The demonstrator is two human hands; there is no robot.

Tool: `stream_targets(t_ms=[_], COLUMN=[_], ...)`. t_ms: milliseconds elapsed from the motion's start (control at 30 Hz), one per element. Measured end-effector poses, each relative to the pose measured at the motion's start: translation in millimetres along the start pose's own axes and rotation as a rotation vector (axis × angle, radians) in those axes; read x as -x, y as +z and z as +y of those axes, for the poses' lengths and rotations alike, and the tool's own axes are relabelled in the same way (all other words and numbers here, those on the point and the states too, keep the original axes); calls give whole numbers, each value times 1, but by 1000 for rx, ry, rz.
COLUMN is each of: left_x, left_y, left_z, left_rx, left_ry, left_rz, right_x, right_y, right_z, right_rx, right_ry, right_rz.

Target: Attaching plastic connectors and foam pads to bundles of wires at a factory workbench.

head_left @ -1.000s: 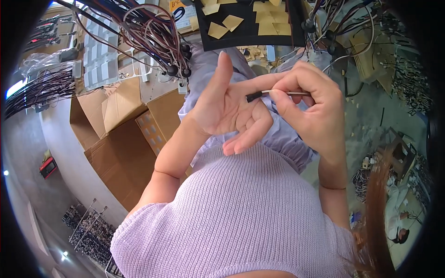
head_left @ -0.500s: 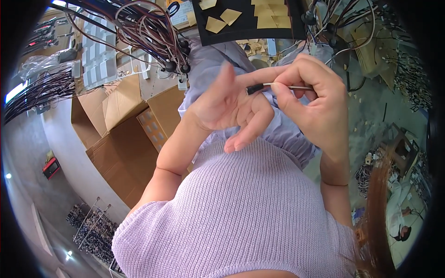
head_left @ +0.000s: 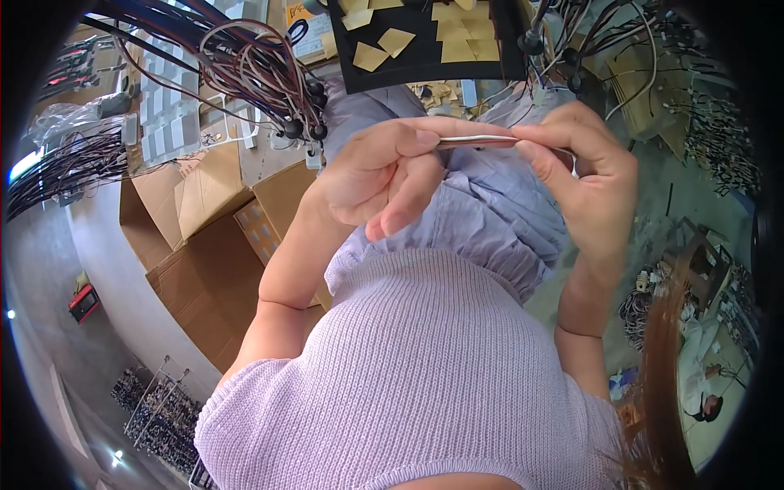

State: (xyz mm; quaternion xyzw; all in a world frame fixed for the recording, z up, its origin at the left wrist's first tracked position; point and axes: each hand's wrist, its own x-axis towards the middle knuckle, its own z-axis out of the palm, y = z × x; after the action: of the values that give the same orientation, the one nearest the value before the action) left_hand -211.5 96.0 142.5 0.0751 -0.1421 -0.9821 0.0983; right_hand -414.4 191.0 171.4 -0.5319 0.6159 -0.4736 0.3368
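A thin wire [head_left: 478,139], whitish and dark along its length, is stretched between my two hands above my lap. My left hand [head_left: 380,171] pinches one end between thumb and index finger, its other fingers curled loosely. The black tip seen earlier on the wire is now out of sight, apparently behind the left fingers. My right hand [head_left: 588,167] grips the wire farther right with thumb and fingertips. Part of the wire shows again within the right hand's curl.
Ahead stands a black tray [head_left: 425,67] with yellowish paper pieces [head_left: 396,41]. A thick cable bundle [head_left: 265,69] hangs at the upper left, another cable bunch [head_left: 576,57] at the upper right. An open cardboard box [head_left: 212,282] is to my left.
My left thumb has closed down onto the wire's end, where the palm was open before. The right hand has slid rightward, leaving a longer stretch of wire between the hands.
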Motion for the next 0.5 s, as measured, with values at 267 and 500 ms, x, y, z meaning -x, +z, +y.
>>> stream_targets(t_ms=[267, 500], left_x=[5, 11], left_y=[-7, -21], left_z=[-5, -1], left_rx=[-28, -292], left_ry=[24, -82], left_rz=[21, -140], right_x=[4, -3], right_y=[8, 3], right_z=[1, 9], right_rx=[128, -52], right_ry=[-66, -76], right_rz=[73, -150])
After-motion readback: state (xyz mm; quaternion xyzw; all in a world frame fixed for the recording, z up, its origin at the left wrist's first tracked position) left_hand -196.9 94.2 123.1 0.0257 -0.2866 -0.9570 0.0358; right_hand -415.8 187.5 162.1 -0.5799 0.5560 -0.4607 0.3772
